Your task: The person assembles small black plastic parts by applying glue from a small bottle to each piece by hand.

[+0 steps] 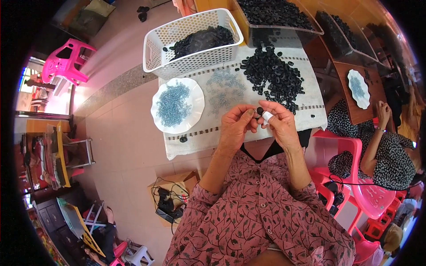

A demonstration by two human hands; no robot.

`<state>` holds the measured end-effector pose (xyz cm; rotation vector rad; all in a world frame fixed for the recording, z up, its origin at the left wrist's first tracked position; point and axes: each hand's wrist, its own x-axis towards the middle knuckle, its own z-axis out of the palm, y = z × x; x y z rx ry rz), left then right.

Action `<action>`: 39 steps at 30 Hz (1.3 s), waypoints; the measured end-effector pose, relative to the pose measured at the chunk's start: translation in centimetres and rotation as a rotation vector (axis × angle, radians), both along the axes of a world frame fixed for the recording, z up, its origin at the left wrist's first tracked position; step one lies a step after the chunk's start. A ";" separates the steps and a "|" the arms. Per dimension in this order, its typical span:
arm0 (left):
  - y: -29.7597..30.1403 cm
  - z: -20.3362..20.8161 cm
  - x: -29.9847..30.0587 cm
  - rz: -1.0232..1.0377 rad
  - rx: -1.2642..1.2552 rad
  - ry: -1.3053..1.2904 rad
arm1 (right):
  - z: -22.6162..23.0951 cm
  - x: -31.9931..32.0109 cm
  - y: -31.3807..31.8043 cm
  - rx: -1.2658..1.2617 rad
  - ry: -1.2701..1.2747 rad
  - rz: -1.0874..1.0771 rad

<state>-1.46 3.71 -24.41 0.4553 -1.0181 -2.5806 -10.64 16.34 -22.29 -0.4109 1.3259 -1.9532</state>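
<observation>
My two hands meet just over the near edge of the cloth-covered table. A small round black piece (260,110) sits between their fingertips. The fingers of my right hand (284,126) are closed on it, and white tape (267,117) wraps a digit of that hand. My left hand (236,126) is pinched right beside the piece; what its fingertips hold is too small to make out. Beyond the hands lies a heap of similar black pieces (275,75). Tiny clear bluish pieces (224,88) are scattered on the cloth, and more fill a white wavy-rimmed plate (198,99) at the left.
A white perforated basket (191,66) and a clear bin (284,36), both with black pieces, stand at the far side. At right, another person's hand (384,113) rests near a brown table (353,104). A cardboard box (191,178) with cables lies on the floor.
</observation>
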 end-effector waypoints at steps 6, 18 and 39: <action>0.1 -0.2 0.2 -0.007 -0.042 -0.016 | 0.1 0.3 0.2 0.144 0.361 0.006; 0.4 0.7 0.5 -0.002 -0.113 -0.057 | -1.4 -0.1 0.7 -0.067 -0.117 -0.083; -0.2 1.3 1.4 -0.008 -0.526 -0.144 | -0.3 1.7 0.7 0.086 0.247 -0.118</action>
